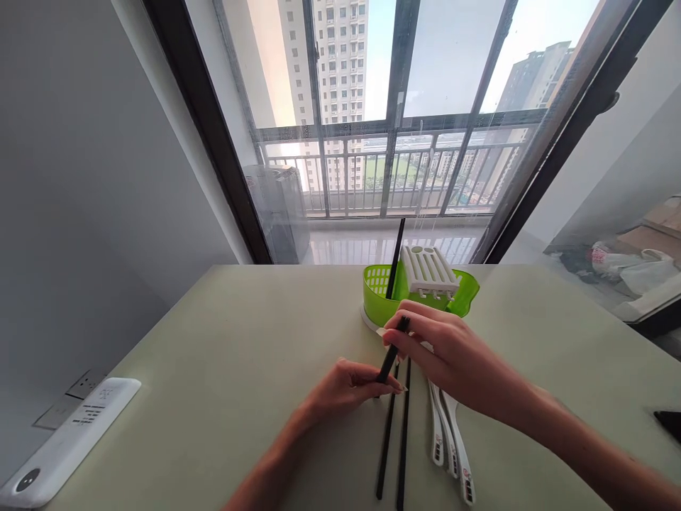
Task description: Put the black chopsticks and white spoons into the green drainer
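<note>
Between my two hands a black chopstick [390, 360] is held at a slant; whether it is one or a close pair I cannot tell. My left hand [348, 387] pinches its lower end, and my right hand [433, 344] grips near its upper end. Under them, two more black chopsticks [386, 443] lie side by side on the table. Just right of these rest several white spoons [450, 433], handles toward me, their bowls hidden by my right hand. Behind the hands stands a green utensil basket [380, 306] with a black chopstick [395, 259] upright in it.
A white slotted rack [430, 271] sits on the basket. On the far left lies a long white device [79, 436] beside a wall socket [85, 383]. A dark object [667, 422] is at the right edge. Glass doors stand beyond the pale table [239, 333].
</note>
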A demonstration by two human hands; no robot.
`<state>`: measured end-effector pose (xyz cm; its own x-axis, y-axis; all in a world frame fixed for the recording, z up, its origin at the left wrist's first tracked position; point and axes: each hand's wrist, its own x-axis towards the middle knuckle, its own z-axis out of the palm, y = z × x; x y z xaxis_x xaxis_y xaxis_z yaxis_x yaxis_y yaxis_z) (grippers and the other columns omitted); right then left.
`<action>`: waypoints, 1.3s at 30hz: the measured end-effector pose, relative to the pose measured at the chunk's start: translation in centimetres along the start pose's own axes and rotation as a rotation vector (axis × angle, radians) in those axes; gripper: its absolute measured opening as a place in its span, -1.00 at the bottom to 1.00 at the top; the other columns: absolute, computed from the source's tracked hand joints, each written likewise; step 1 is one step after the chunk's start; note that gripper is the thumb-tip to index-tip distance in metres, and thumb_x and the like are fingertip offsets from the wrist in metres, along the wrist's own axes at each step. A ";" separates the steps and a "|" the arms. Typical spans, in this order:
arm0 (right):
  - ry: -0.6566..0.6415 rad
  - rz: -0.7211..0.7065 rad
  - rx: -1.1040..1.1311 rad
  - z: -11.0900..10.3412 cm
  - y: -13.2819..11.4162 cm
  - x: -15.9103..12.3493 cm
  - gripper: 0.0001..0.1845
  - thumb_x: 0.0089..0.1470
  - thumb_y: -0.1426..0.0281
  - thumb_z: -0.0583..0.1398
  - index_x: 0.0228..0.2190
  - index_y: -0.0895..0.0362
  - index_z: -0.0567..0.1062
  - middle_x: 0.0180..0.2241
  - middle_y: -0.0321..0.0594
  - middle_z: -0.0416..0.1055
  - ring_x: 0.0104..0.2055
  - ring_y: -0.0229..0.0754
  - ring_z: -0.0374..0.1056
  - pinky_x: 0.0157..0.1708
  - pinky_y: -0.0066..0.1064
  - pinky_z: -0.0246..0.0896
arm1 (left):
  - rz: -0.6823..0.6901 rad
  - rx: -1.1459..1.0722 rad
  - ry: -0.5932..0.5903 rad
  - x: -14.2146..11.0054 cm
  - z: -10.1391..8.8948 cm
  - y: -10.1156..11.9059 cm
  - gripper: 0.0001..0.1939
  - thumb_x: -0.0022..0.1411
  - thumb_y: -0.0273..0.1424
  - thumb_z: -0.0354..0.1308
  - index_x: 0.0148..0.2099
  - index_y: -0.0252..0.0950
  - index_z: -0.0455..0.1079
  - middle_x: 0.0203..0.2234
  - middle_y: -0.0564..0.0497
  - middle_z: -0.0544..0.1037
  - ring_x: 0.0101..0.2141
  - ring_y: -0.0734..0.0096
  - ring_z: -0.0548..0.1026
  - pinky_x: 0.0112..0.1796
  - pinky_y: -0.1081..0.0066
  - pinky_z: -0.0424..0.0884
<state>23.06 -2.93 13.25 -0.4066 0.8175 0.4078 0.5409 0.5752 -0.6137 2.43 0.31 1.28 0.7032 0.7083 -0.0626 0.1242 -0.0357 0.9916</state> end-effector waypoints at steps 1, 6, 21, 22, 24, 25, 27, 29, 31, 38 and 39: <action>0.009 0.005 -0.010 -0.1 -0.1 0.0 -0.72 0.42 0.31 0.08 -0.36 0.08 0.43 -0.35 -0.28 0.42 -0.37 -0.26 0.34 -0.35 -0.41 0.23 | 0.004 -0.003 -0.007 0.0 0.0 0.1 -0.64 0.26 -0.15 0.31 -0.06 -0.31 0.67 -0.16 -0.06 0.72 -0.10 0.13 0.64 0.00 0.29 0.50; 0.102 0.104 0.024 -0.7 -0.8 0.0 -0.81 0.37 0.24 0.14 -0.28 0.05 0.44 -0.37 -0.30 0.49 -0.37 -0.25 0.44 -0.44 -0.46 0.29 | 0.029 -0.009 -0.023 0.0 -0.2 0.0 -0.64 0.27 -0.15 0.30 -0.06 -0.30 0.67 -0.16 -0.06 0.72 -0.09 0.13 0.64 -0.01 0.31 0.50; 0.243 0.128 0.025 -7.0 -0.7 2.1 -0.63 0.27 0.02 0.20 -0.37 0.04 0.50 -0.47 -0.25 0.51 -0.46 -0.20 0.44 -0.47 -0.38 0.37 | -0.031 -0.051 0.064 0.3 0.0 -1.2 -0.63 0.21 -0.12 0.32 -0.15 -0.33 0.67 -0.24 -0.06 0.72 -0.13 0.13 0.65 0.01 0.23 0.50; 0.283 0.121 0.016 -8.1 -0.7 2.6 -0.64 0.25 0.01 0.23 -0.36 0.04 0.51 -0.47 -0.24 0.52 -0.46 -0.18 0.44 -0.48 -0.36 0.38 | -0.033 -0.047 0.068 0.3 0.0 -1.3 -0.63 0.21 -0.11 0.32 -0.17 -0.33 0.67 -0.26 -0.06 0.72 -0.15 0.14 0.65 -0.01 0.23 0.51; 0.459 0.108 0.006 -10.0 -0.9 3.8 -0.68 0.21 0.03 0.28 -0.38 0.00 0.52 -0.48 -0.25 0.49 -0.47 -0.16 0.43 -0.45 -0.28 0.41 | -0.034 -0.043 0.071 0.4 0.0 -1.4 -0.63 0.20 -0.10 0.32 -0.20 -0.33 0.66 -0.30 -0.06 0.72 -0.22 0.19 0.65 -0.07 0.27 0.52; 0.522 0.104 0.000 -10.7 -1.0 4.4 -0.70 0.20 0.03 0.28 -0.39 -0.03 0.52 -0.48 -0.25 0.49 -0.47 -0.15 0.41 -0.42 -0.24 0.43 | -0.034 -0.044 0.070 0.5 0.0 -1.5 -0.62 0.20 -0.09 0.33 -0.20 -0.34 0.66 -0.31 -0.07 0.72 -0.25 0.22 0.65 -0.11 0.29 0.52; 0.605 0.083 -0.009 -11.5 -1.1 5.6 -0.73 0.22 0.04 0.28 -0.41 -0.08 0.48 -0.47 -0.26 0.46 -0.45 -0.13 0.39 -0.38 -0.17 0.44 | -0.032 -0.041 0.076 0.5 0.1 -1.6 -0.60 0.22 -0.07 0.31 -0.22 -0.35 0.65 -0.33 -0.08 0.71 -0.31 0.28 0.63 -0.17 0.34 0.51; 0.605 0.075 -0.057 -11.4 -0.6 6.9 -0.73 0.25 0.06 0.24 -0.41 -0.10 0.45 -0.46 -0.26 0.45 -0.45 -0.13 0.40 -0.37 -0.16 0.43 | -0.028 -0.034 0.079 0.5 0.1 -1.6 -0.58 0.23 -0.05 0.29 -0.23 -0.36 0.63 -0.33 -0.08 0.70 -0.36 0.33 0.61 -0.22 0.37 0.50; 0.572 0.101 -0.156 -10.7 0.6 8.1 -0.71 0.28 0.08 0.21 -0.42 -0.06 0.43 -0.47 -0.27 0.49 -0.48 -0.16 0.41 -0.37 -0.20 0.41 | -0.026 -0.032 0.082 0.5 0.2 -1.6 -0.57 0.23 -0.04 0.29 -0.25 -0.36 0.62 -0.34 -0.08 0.70 -0.39 0.36 0.60 -0.25 0.39 0.48; 0.385 0.235 -0.251 -6.4 6.9 11.4 -0.73 0.26 0.19 0.21 -0.42 0.07 0.47 -0.53 -0.28 0.55 -0.51 -0.20 0.46 -0.33 -0.30 0.31 | -0.028 -0.061 0.087 0.5 0.6 -1.6 -0.52 0.20 0.02 0.29 -0.29 -0.37 0.60 -0.37 -0.07 0.68 -0.44 0.39 0.57 -0.30 0.40 0.45; 0.366 0.244 -0.251 -6.0 7.6 11.6 -0.73 0.26 0.20 0.20 -0.42 0.08 0.48 -0.54 -0.28 0.55 -0.51 -0.20 0.45 -0.34 -0.31 0.29 | -0.032 -0.060 0.090 0.5 0.6 -1.6 -0.52 0.19 0.02 0.29 -0.29 -0.36 0.60 -0.37 -0.07 0.68 -0.44 0.39 0.57 -0.30 0.40 0.45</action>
<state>26.83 11.05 17.36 0.0142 0.8596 0.5107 0.7664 0.3187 -0.5578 3.03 0.29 -0.44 0.6335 0.7689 -0.0865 0.1015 0.0282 0.9944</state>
